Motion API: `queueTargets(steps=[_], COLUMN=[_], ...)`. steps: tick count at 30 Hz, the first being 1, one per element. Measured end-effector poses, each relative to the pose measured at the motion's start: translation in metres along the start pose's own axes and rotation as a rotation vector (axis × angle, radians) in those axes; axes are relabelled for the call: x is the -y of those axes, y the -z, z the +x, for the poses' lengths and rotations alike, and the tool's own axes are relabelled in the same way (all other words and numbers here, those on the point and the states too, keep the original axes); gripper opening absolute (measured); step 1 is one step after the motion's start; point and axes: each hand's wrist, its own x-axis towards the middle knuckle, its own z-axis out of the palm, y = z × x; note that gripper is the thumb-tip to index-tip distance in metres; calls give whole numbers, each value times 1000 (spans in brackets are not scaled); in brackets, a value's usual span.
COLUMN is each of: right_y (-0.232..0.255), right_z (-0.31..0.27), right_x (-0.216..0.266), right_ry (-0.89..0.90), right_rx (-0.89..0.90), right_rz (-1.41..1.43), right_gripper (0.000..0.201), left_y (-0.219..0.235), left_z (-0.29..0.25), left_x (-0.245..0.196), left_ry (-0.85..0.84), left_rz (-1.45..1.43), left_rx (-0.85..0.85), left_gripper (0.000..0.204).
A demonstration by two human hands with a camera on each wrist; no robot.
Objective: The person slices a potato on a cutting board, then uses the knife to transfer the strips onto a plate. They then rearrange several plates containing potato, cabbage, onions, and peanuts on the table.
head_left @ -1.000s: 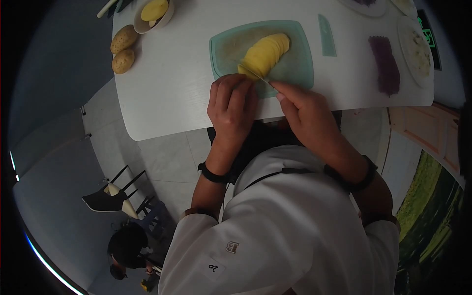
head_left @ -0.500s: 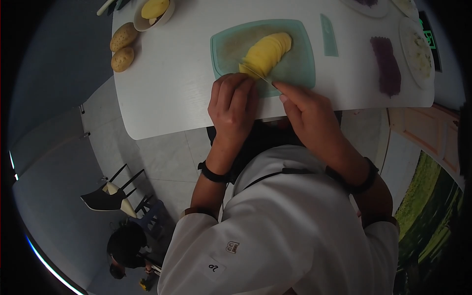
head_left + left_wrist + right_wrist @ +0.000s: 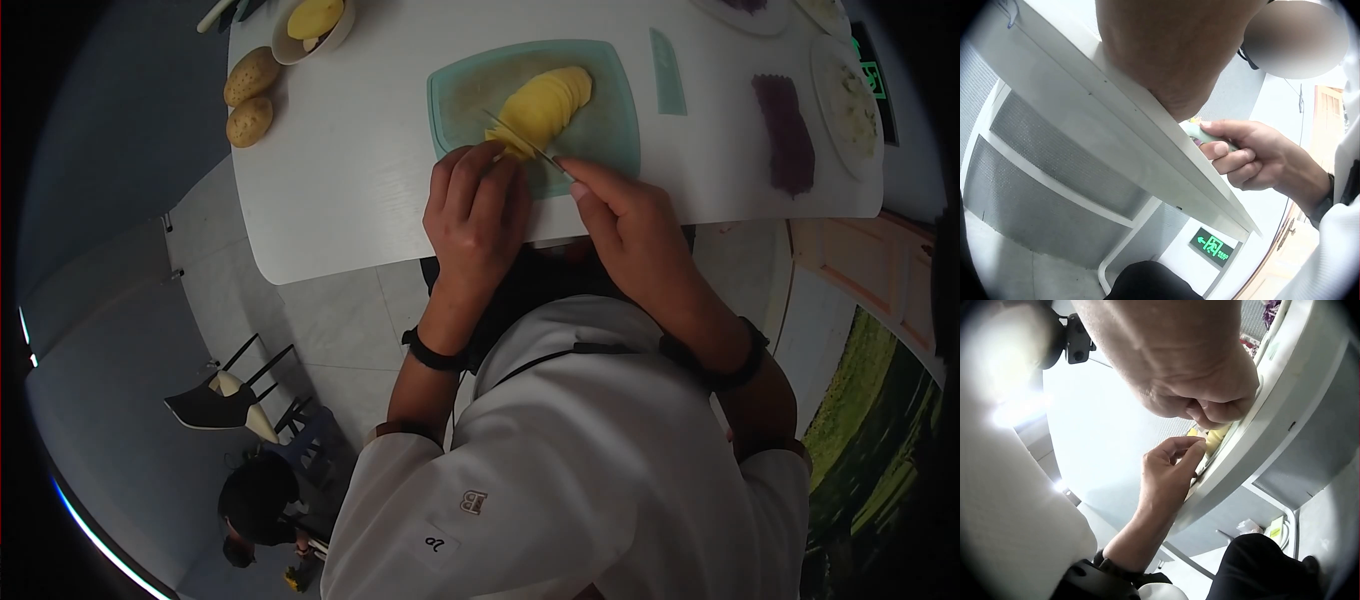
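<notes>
A peeled yellow potato (image 3: 548,103), cut into overlapping slices, lies slantwise on the green cutting board (image 3: 465,80). My left hand (image 3: 474,215) holds its near end with curled fingers; the right wrist view shows this hand (image 3: 1166,475) with thumb and fingers together beside the yellow potato (image 3: 1215,441). My right hand (image 3: 640,228) grips a knife (image 3: 528,143), its blade slanting across the near part of the potato, tip toward the upper left. In the left wrist view, my right hand (image 3: 1260,156) is curled round the pale green handle (image 3: 1196,132).
Two unpeeled potatoes (image 3: 251,78) and a bowl (image 3: 340,42) holding a peeled potato sit at the left. Right of the board lie a green blade-shaped piece (image 3: 666,75), a purple strip (image 3: 783,135) and several plates (image 3: 826,68). The table's near edge runs below the board.
The knife blade has shifted up and away from me, its tip now showing beyond the potato's left side. The left hand has stayed nearly in place, its fingers moving slightly at the near end.
</notes>
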Motion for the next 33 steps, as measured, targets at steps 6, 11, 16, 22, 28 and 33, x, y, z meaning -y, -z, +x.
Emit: queueTargets(steps=[6,11,16,22,28,33], right_y=[4,8,11,3,0,-3], right_z=[-4,-9,-14,-14,-8,-1], right_x=[2,4,8,1,2,2], right_ry=[-13,-9,-56,105,112,121], right_rx=[-8,-8,12,-24,9,19], right_rz=[16,31,8,-79,-211,-279], right_gripper=[29,27,28,25,25,23], left_y=[0,0,0,2,1,1], left_z=[1,0,0,-2,-1,-1], left_x=[0,-1,-1,0,0,-1], left_ry=[2,10,7,28,30,45], left_rz=[19,22,15,-13,1,-7], left_rx=[21,34,-11,-32,-31,-27], left_gripper=[30,30,30,31,32,32])
